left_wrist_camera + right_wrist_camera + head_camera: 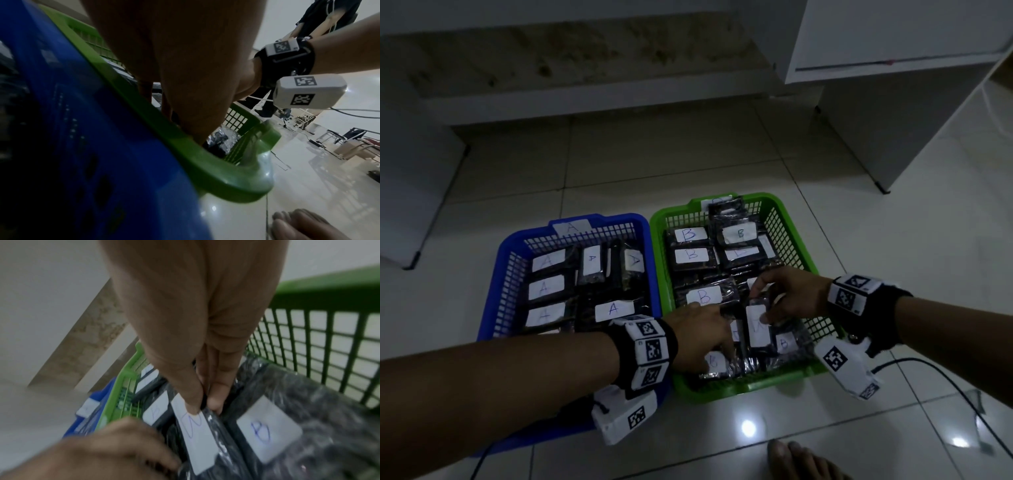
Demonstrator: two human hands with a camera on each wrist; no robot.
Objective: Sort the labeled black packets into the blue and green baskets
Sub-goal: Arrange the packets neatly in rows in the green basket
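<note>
Fingers of the right hand (789,296) pinch a plastic-wrapped black packet with a white paper label (756,327) inside the green plastic mesh basket (787,212), the left hand (702,339), fingers extended, touching packets at its nine o'clock.

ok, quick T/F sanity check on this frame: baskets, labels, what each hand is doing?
1. The blue basket holds packets labelled A. True.
2. The right hand pinches a packet over the green basket. True.
3. The left hand is inside the blue basket. False: it reaches into the green one.
4. The green basket sits to the left of the blue one. False: it sits on the right.
5. Both baskets stand on a tiled floor. True.
</note>
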